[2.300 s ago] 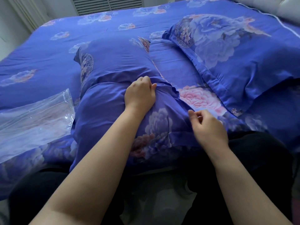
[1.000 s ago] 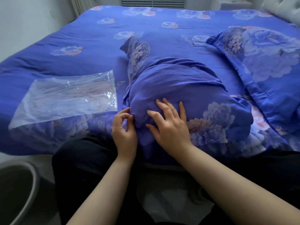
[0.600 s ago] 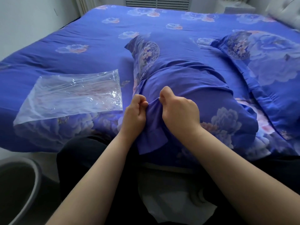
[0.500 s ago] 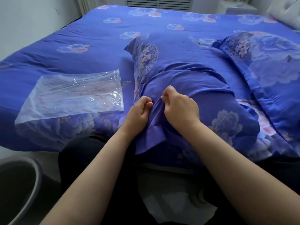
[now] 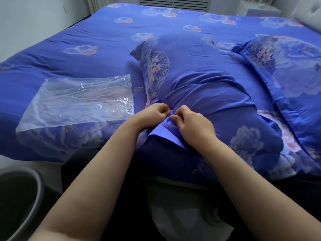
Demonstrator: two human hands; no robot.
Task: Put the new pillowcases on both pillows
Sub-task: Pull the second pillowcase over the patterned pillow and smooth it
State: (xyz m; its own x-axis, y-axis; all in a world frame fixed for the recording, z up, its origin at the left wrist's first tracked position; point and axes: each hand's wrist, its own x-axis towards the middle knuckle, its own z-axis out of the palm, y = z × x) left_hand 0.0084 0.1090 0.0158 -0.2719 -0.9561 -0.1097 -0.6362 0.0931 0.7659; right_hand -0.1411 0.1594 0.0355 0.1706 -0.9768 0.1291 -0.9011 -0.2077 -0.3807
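Observation:
A pillow in a blue flowered pillowcase (image 5: 199,84) lies lengthwise on the bed in front of me, its near end at the bed's edge. At the left of that near end, my left hand (image 5: 152,113) and my right hand (image 5: 192,126) sit close together, each pinching a fold of the pillowcase's open hem. A lighter blue flap of the hem (image 5: 165,134) hangs below my fingers. A second pillow in a matching pillowcase (image 5: 295,75) lies flat to the right.
The bed is covered by a blue flowered quilt (image 5: 86,49). A clear plastic bag (image 5: 76,101) lies flat on it to my left. A dark round bin (image 5: 19,197) stands on the floor at the lower left. White cloth (image 5: 182,218) lies on the floor between my legs.
My hands have shifted from the pillow's right side to its left near corner. My right hand went from lying flat on the pillow to pinching the hem beside my left hand.

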